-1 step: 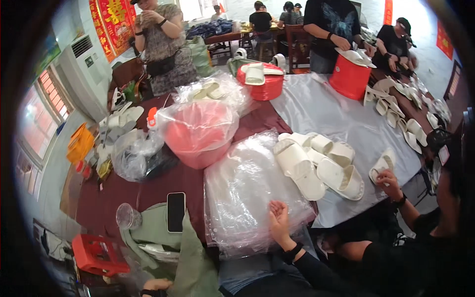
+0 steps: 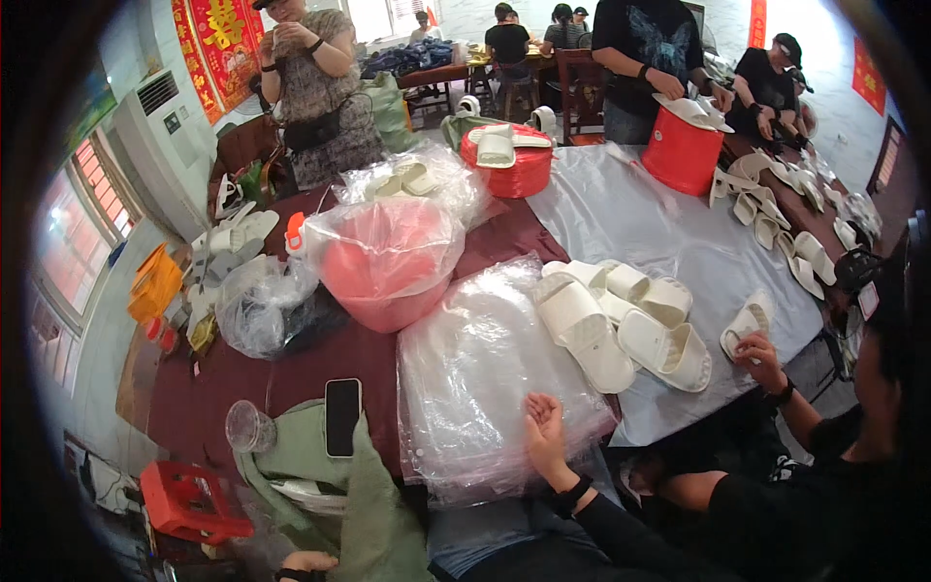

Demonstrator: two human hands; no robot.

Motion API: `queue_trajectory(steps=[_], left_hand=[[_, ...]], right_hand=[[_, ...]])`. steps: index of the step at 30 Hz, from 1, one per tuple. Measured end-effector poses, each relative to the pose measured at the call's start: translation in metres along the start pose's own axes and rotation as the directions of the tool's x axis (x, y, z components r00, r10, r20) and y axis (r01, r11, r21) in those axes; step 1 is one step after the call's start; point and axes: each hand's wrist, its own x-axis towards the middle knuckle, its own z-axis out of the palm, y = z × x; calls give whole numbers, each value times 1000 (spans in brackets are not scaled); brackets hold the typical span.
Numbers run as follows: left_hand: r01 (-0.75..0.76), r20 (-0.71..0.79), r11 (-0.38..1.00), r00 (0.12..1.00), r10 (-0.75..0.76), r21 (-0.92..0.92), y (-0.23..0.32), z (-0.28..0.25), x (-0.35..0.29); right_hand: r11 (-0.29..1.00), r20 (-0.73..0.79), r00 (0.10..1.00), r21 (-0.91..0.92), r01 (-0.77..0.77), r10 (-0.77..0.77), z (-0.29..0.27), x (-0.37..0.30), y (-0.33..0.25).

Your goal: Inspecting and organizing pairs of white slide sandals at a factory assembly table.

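Note:
My right hand [image 2: 546, 430] rests palm up at the near right part of a stack of clear plastic bags [image 2: 485, 369], fingers loosely curled and nothing in them. At the lower edge my left hand [image 2: 308, 562] lies beside a green cloth [image 2: 378, 519]; its fingers are mostly hidden, so its grip cannot be told. Just right of the bags lie several cream slippers [image 2: 587, 330], some overlapping. A black phone [image 2: 343, 417] lies on the green cloth, next to a clear plastic cup [image 2: 250, 427].
A pink tub [image 2: 388, 281] under clear plastic stands behind the bags. At right, a co-worker's hand [image 2: 761, 361] touches a slipper [image 2: 747, 325]. Farther back are red round stools [image 2: 684, 145] with slippers on top, and standing people. A red plastic stool [image 2: 194, 500] is lower left.

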Motion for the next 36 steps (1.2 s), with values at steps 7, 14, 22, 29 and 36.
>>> queue_trajectory(steps=[7, 14, 22, 29, 36], left_hand=[[-64, -838, 901, 342, 425, 430, 97, 10, -77], [32, -828, 865, 308, 468, 501, 94, -8, -22], [-49, -555, 678, 534, 638, 733, 68, -7, -12], [-84, -368, 547, 655, 660, 833, 70, -34, 59], [-55, -264, 440, 731, 629, 896, 143, -79, 70]], right_hand=[[1000, -25, 1000, -6, -18, 18, 5, 1, -2], [999, -18, 999, -9, -33, 33, 1, 0, -1], [998, -21, 1000, -64, 6, -7, -1, 0, 3], [998, -15, 1000, -60, 26, -27, 7, -2, 3], [998, -2, 1000, -62, 10, -10, 0, -5, -2]])
